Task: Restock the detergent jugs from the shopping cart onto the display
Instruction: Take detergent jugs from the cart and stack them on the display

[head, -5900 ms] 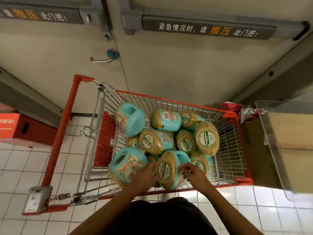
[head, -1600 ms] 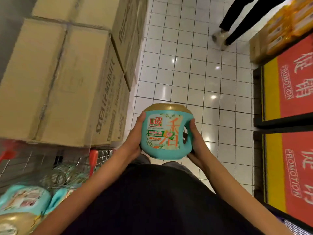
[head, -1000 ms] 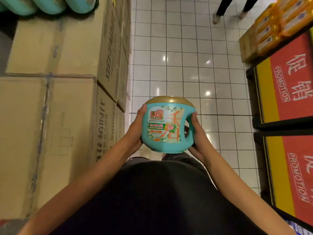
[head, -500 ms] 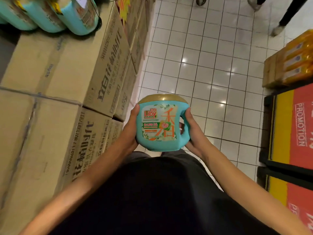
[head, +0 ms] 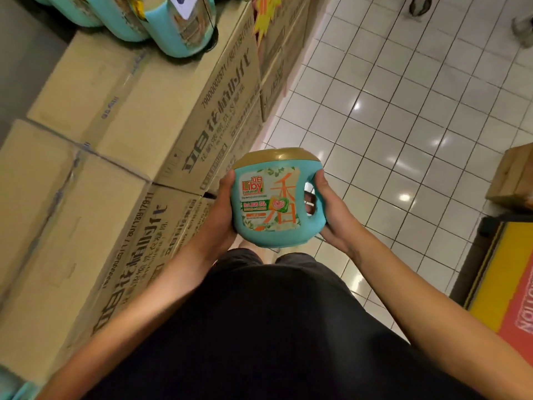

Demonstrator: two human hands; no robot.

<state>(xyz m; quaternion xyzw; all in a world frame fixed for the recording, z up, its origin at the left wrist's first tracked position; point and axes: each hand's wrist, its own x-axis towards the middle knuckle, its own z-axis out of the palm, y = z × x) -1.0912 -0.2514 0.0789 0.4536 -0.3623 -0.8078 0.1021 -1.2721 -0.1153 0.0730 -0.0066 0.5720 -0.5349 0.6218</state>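
Observation:
I hold a teal detergent jug with a gold cap and a Liby label upright in front of my body, above the tiled floor. My left hand grips its left side and my right hand wraps its handle side. The display is a stack of cardboard cartons to my left. On top of it, at the upper left, stand several teal jugs. The shopping cart is out of view, apart from a teal sliver at the bottom left corner.
White tiled aisle floor stretches ahead on the right. A red and yellow promotion stand and a brown carton sit at the right edge. Another person's shoes are at the top right.
I have turned from the cart, carrying the jug in both hands along the cartons. The jugs on top of the stack have come closer into view. My grip is unchanged.

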